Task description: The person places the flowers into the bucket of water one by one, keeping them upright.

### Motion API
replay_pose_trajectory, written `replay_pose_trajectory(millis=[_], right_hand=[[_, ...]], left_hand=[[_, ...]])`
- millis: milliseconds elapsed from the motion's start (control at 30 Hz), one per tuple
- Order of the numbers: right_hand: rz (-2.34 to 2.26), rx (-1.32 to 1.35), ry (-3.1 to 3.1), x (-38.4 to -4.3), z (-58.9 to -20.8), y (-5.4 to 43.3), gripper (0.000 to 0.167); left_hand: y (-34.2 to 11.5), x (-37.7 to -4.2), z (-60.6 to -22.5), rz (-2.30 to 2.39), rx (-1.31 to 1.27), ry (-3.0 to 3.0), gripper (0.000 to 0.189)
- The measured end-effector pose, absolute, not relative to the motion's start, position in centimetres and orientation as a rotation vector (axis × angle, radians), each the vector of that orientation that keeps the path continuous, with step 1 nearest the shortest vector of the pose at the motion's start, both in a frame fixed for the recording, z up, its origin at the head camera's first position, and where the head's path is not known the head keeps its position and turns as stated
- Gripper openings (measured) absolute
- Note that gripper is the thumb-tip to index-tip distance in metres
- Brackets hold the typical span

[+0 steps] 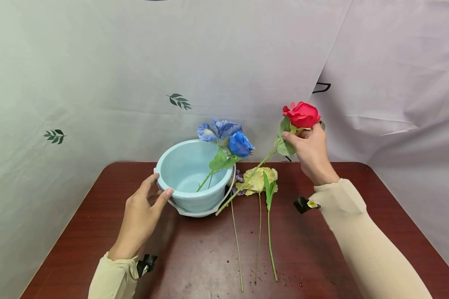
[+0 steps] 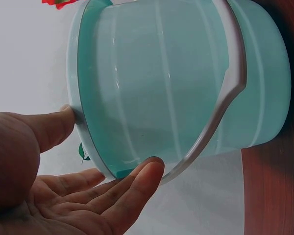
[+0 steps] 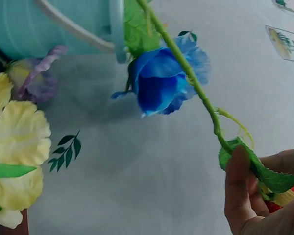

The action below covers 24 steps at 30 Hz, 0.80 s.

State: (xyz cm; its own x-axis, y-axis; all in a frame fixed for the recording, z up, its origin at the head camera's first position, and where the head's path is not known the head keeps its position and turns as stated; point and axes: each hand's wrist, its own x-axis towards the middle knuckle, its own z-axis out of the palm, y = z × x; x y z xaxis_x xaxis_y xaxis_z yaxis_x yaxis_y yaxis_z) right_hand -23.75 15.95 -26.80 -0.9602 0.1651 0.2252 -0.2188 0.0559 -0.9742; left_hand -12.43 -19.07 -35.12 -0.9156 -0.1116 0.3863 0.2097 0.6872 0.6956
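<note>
My right hand (image 1: 314, 153) pinches a red artificial rose (image 1: 303, 115) just under its bloom, thumb and fingers on the leaves and upper stem. The rose's green stem (image 3: 204, 100) slants down to the left, its lower end near the bucket's right side in the head view. My left hand (image 1: 140, 216) rests its spread thumb and fingers against the rim of a light blue bucket (image 1: 183, 155) at the left. A blue rose (image 1: 240, 144) and a paler blue iris (image 1: 224, 126) stand in the bucket, leaning over its right rim.
Right of the bucket, a yellow flower (image 1: 260, 180), a purple flower (image 1: 238, 178) partly hidden and a green stem with leaves (image 1: 271, 245) lie on the dark red table (image 1: 202, 257). The bucket's white handle (image 2: 237, 54) hangs down. A pale cloth (image 1: 116, 83) hangs behind.
</note>
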Motion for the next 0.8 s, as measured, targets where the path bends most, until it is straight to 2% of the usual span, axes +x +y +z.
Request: replay_pose_trajectory(millis=[433,800], right_hand=[[2.133,0.063,-1.635,-23.7,-26.3,14.7,0.044],[2.088,0.239,-1.532,-23.7,-26.6,12.4,0.06]], left_hand=[[-19.0,-12.5,-35.1,-1.097,-0.079,-2.488,0.053],[-19.0,-12.5,-35.1,-1.116,-0.067,-2.493,0.054]])
